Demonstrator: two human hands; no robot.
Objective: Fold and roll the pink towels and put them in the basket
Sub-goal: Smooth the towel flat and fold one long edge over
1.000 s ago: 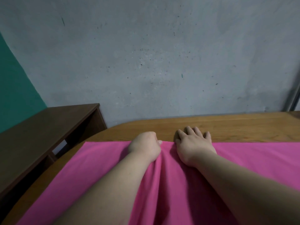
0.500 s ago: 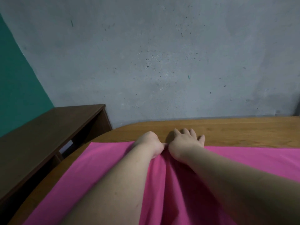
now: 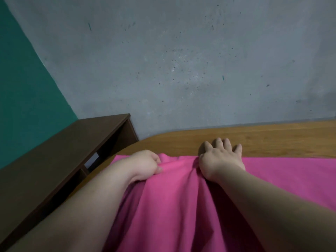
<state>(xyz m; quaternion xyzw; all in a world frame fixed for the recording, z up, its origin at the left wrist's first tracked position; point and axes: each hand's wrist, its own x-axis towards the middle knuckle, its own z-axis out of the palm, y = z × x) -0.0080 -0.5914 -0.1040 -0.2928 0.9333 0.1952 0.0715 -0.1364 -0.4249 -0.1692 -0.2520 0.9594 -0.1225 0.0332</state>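
At the far left there is a teal wall (image 3: 27, 88), and under it a dark brown shelf unit (image 3: 63, 151) stands just beside the wooden table (image 3: 272, 140). The pink towel (image 3: 172, 206) lies spread on this table, and its far edge runs near the table's far side.

The left hand (image 3: 145, 165) has its fingers curled around the far edge of the towel and pinches a bunch of cloth there. Between the 2 hands the fabric rises in long creases that run toward the person. The right hand (image 3: 220, 159) lies flat with the fingers spread. Its heel presses on the towel edge and its fingertips reach onto the bare wood, so it grips nothing. Behind the table is a grey concrete wall (image 3: 181, 70).

The step seems to be the first fold, at its very beginning. Next, the right hand probably needs to take the edge too, then both should pull it evenly toward the person. The basket is not visible.
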